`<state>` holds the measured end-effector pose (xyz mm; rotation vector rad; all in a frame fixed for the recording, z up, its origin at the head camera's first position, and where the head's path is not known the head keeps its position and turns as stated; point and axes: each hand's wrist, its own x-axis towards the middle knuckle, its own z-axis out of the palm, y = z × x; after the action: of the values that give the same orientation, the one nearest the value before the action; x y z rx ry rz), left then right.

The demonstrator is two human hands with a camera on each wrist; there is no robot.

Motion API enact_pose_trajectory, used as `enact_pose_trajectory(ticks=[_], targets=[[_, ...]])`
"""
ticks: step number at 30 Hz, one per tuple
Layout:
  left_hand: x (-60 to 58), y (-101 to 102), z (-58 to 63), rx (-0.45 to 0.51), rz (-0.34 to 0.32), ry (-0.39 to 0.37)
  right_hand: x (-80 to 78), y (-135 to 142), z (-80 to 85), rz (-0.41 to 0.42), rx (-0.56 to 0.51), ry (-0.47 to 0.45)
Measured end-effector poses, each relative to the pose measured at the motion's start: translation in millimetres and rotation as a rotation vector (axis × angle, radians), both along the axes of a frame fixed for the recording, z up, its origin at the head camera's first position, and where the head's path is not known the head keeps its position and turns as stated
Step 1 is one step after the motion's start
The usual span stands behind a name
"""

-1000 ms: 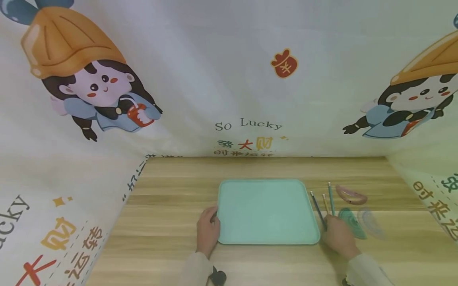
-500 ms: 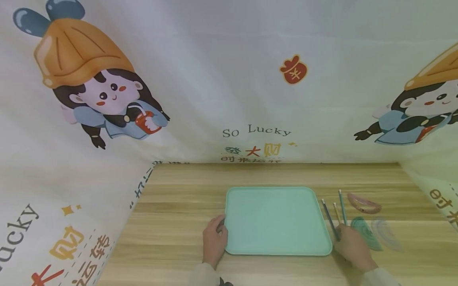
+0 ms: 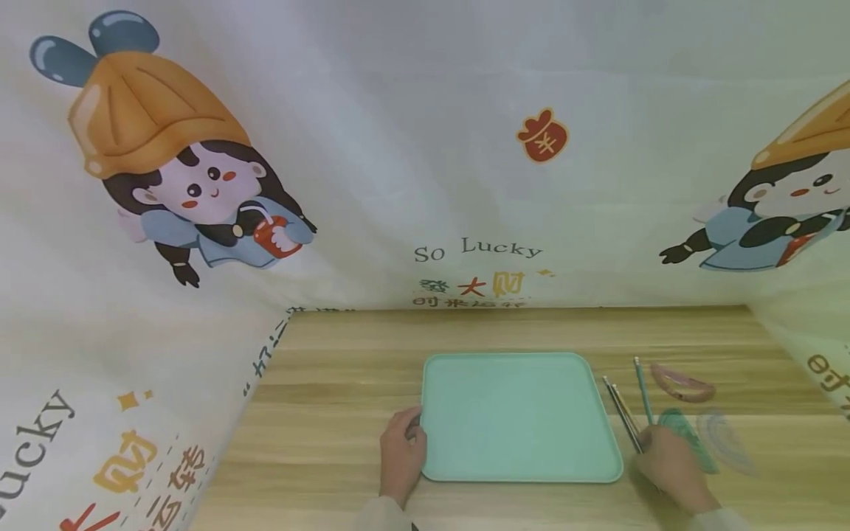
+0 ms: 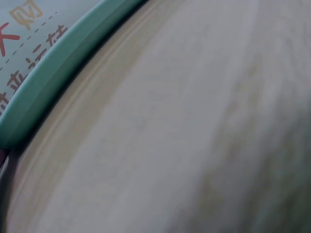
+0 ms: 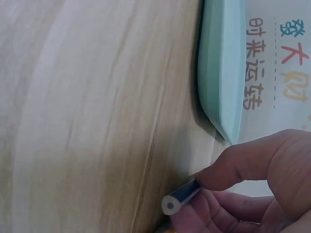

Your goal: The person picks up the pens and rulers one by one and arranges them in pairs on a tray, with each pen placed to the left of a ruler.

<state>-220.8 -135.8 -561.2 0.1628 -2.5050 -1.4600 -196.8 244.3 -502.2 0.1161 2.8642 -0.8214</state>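
A mint-green tray [image 3: 518,417] lies flat on the table. My left hand [image 3: 401,451] holds its left edge, thumb and bent fingers at the rim. Just right of the tray, my right hand [image 3: 671,464] pinches a dark blue pencil [image 3: 621,413] near its lower end. In the right wrist view this dark blue pencil [image 5: 184,193] shows a flat, unsharpened end beside the thumb. A yellow pencil [image 3: 624,402] lies close along it, its lower part hidden by the hand. A teal pencil [image 3: 643,391] stretches out beyond the fingers.
Right of the pencils lie a pink protractor [image 3: 684,385], a green protractor [image 3: 684,428] and a clear protractor [image 3: 726,442]. Printed cloth walls [image 3: 372,147] enclose the wooden table [image 3: 332,398] at the back and both sides.
The head view has shifted, so the scene sits lower and farther right. The yellow pencil has moved against the dark blue one. My left hand stays at the tray's edge.
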Motion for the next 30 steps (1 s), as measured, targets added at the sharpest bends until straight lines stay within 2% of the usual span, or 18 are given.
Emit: enact_pose_trajectory(ticks=[6, 14, 21, 27, 30], targets=[[1.4, 2, -0.4, 0.024, 0.011, -0.015, 2.1, -7, 8.3, -0.02, 0.048, -0.02], [2.1, 2, 0.3, 0.023, 0.014, -0.036, 6.7, -17, 6.5, -0.02, 0.095, 0.007], [2.7, 2, -3.5, 0.025, 0.002, -0.051, 8.2, -17, 3.4, -0.023, 0.065, 0.034], [2.9, 1, -4.8, 0.007, 0.004, -0.033, 3.1, -8, 1.7, -0.006, 0.02, -0.007], [2.3, 2, -1.2, -0.003, 0.009, -0.018, -0.9, -5, 6.1, 0.011, 0.001, -0.018]])
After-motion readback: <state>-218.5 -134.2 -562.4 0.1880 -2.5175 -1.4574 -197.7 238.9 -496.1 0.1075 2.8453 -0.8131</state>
